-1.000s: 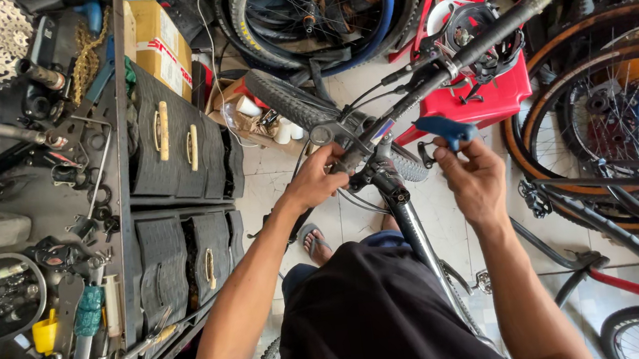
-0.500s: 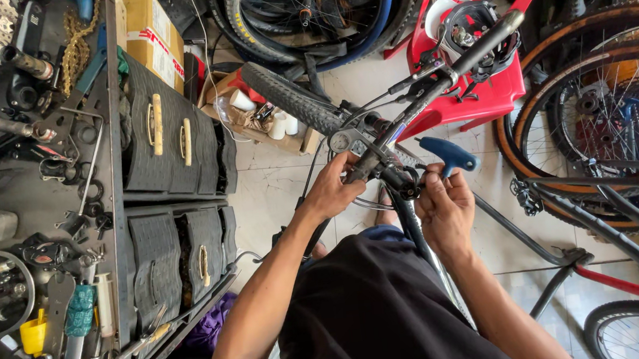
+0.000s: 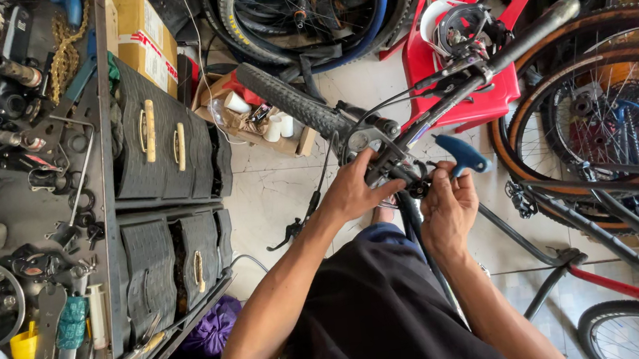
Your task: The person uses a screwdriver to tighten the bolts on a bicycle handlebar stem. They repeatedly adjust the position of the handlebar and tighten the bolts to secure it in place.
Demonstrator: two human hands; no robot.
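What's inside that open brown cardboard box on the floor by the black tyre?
The cardboard box shows several white rolls, a red item and small dark parts. Its far end is hidden behind the knobbly tyre.

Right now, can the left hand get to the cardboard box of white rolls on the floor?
Probably yes. The left hand grips the handlebar, and the cardboard box lies beyond it with only a tyre partly across.

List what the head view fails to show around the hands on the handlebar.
- Tip of the blue-handled hex key: hidden behind the right hand and the stem.
- Left hand fingertips: wrapped out of sight around the handlebar.
- Bolt being worked: too small and covered.
- Bike frame below: blocked by the person's body.
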